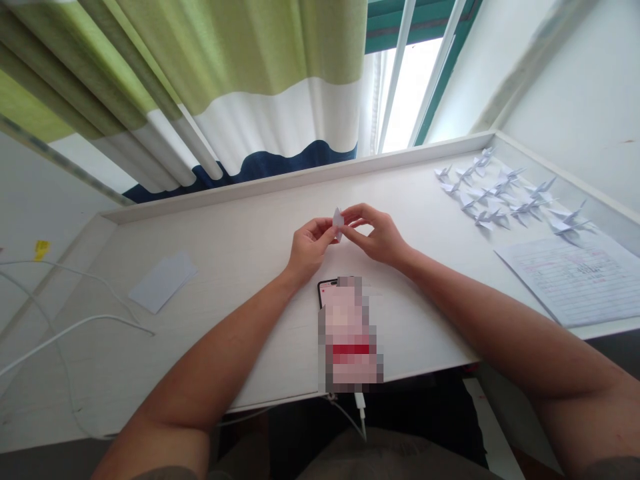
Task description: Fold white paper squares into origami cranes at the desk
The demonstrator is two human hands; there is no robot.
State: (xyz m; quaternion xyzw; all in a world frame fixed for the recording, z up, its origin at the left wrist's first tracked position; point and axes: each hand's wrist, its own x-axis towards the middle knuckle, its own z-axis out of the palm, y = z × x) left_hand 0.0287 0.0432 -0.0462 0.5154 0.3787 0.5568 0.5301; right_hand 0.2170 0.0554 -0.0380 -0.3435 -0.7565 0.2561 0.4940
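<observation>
A small folded piece of white paper is held upright above the white desk, pinched from both sides. My left hand grips its left edge with thumb and fingertips closed. My right hand pinches its right edge, fingers curled over the top. Both hands meet at the middle of the desk, just beyond a phone lying flat near the front edge; most of its screen is blurred out.
Several white paper cranes are spread over the back right of the desk. A lined printed sheet lies at the right. A small stack of white paper sits at the left, beside white cables. Curtains and a window stand behind.
</observation>
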